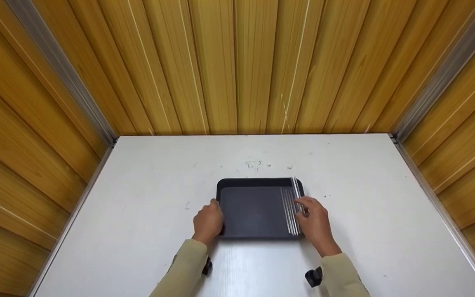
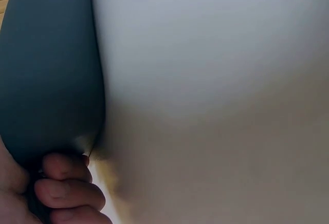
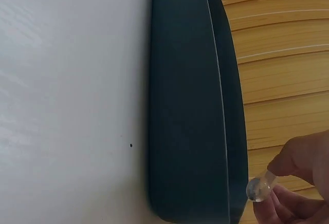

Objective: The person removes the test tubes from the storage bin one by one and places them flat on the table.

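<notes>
A dark, shallow rectangular tray (image 1: 250, 212) sits on the white table in the head view. My left hand (image 1: 208, 220) grips its left side near the front corner, and the left wrist view shows curled fingers (image 2: 69, 193) against the tray's wall (image 2: 51, 70). With thumb and fingers, my right hand (image 1: 315, 220) pinches a clear round rod (image 1: 295, 185) over the tray's right side. The rod's rounded end (image 3: 257, 189) shows between thumb and fingers in the right wrist view. Several similar clear rods (image 1: 288, 210) lie side by side in the tray, partly behind the right hand.
The white table (image 1: 159, 173) extends around the tray, with small dark marks (image 1: 254, 164) behind it. Yellow wood-look panels (image 1: 254, 66) wall in the back and both sides. Metal rails (image 1: 72, 218) border the table's left and right edges.
</notes>
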Action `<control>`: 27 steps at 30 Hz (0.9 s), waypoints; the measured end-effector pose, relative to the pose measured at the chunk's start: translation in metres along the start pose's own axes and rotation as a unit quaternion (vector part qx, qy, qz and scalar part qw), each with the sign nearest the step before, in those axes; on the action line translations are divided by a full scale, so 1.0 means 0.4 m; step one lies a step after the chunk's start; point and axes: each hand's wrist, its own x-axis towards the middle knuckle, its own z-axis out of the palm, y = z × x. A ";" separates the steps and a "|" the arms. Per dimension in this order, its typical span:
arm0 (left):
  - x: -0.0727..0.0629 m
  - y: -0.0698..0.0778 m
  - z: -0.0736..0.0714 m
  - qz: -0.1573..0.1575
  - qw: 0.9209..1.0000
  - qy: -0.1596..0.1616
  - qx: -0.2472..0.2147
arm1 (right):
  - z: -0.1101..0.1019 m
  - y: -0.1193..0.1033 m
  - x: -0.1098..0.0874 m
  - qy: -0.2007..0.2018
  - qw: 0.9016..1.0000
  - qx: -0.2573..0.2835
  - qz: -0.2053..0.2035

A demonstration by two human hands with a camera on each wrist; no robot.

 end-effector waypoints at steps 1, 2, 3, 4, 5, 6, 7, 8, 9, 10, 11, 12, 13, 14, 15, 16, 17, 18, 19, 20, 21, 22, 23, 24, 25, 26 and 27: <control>0.000 -0.003 -0.001 0.000 1.000 0.000 0.000 | -0.001 0.001 0.001 0.000 1.000 0.000 0.005; 0.000 -0.005 -0.001 0.000 1.000 0.001 0.000 | -0.002 0.002 0.001 -0.001 1.000 0.001 0.010; -0.001 -0.008 -0.002 0.000 1.000 0.003 0.001 | -0.003 0.004 0.001 -0.003 1.000 0.002 0.015; -0.001 -0.010 -0.001 0.001 1.000 0.007 0.002 | -0.005 0.006 0.002 -0.003 1.000 0.002 0.019; -0.002 -0.011 -0.001 0.002 1.000 0.009 0.003 | -0.007 0.007 0.001 -0.001 1.000 0.001 0.018; -0.001 -0.012 0.000 0.003 1.000 0.014 0.004 | -0.009 0.009 0.001 0.001 1.000 -0.002 0.018; -0.001 -0.012 0.001 0.004 1.000 0.018 0.005 | -0.011 0.011 0.001 0.002 1.000 -0.004 0.019; -0.001 -0.012 0.003 0.004 1.000 0.019 0.006 | -0.013 0.013 0.002 0.003 1.000 -0.006 0.021; -0.002 -0.012 0.004 0.002 1.000 0.018 0.007 | -0.015 0.015 0.002 0.003 1.000 -0.008 0.022; -0.001 -0.011 0.006 0.000 1.000 0.016 0.007 | -0.018 0.018 0.001 0.003 1.000 -0.011 0.023; -0.001 -0.010 0.006 -0.003 1.000 0.013 0.007 | -0.021 0.020 0.001 0.002 1.000 -0.012 0.025; -0.001 -0.008 0.007 -0.007 1.000 0.010 0.004 | -0.024 0.023 0.001 0.000 0.999 -0.013 0.030; -0.001 -0.007 0.007 -0.009 1.000 0.006 0.002 | -0.027 0.025 0.000 0.000 0.999 -0.013 0.035; -0.001 -0.005 0.006 -0.010 1.000 0.003 0.000 | -0.031 0.027 -0.001 0.002 0.999 -0.013 0.038; 0.001 -0.004 0.006 -0.010 1.000 0.003 0.000 | -0.034 0.029 -0.001 0.003 0.999 -0.012 0.039; 0.002 -0.002 0.006 -0.010 1.000 0.004 -0.001 | -0.037 0.031 -0.002 0.004 0.999 -0.011 0.042; 0.002 -0.001 0.005 -0.009 1.000 0.007 -0.001 | -0.040 0.033 -0.002 0.007 0.999 -0.010 0.043; 0.003 0.000 0.004 -0.009 1.000 0.009 0.000 | -0.042 0.035 -0.003 0.008 0.999 -0.009 0.045; 0.003 0.000 0.004 -0.010 1.000 0.010 0.002 | -0.043 0.037 -0.003 0.009 0.999 -0.007 0.047; 0.003 0.000 0.004 -0.011 1.000 0.012 0.003 | -0.043 0.040 -0.003 0.009 0.999 -0.007 0.049; 0.003 0.000 0.004 -0.012 1.000 0.014 0.004 | -0.043 0.044 -0.003 0.010 0.999 -0.007 0.050; 0.002 0.000 0.004 -0.011 1.000 0.015 0.004 | -0.044 0.047 -0.004 0.013 0.999 -0.009 0.052; 0.002 0.000 0.004 -0.011 1.000 0.015 0.004 | -0.044 0.051 -0.005 0.017 0.998 -0.011 0.052; 0.002 0.000 0.004 -0.010 1.000 0.014 0.003 | -0.045 0.056 -0.006 0.021 0.998 -0.013 0.053; 0.002 0.000 0.004 -0.008 1.000 0.015 0.001 | -0.045 0.060 -0.006 0.024 0.998 -0.016 0.053; 0.002 -0.001 0.003 -0.007 1.000 0.015 0.001 | -0.046 0.064 -0.006 0.027 0.998 -0.020 0.052; 0.002 -0.001 0.002 -0.007 1.000 0.014 0.002 | -0.047 0.068 -0.007 0.029 0.998 -0.022 0.052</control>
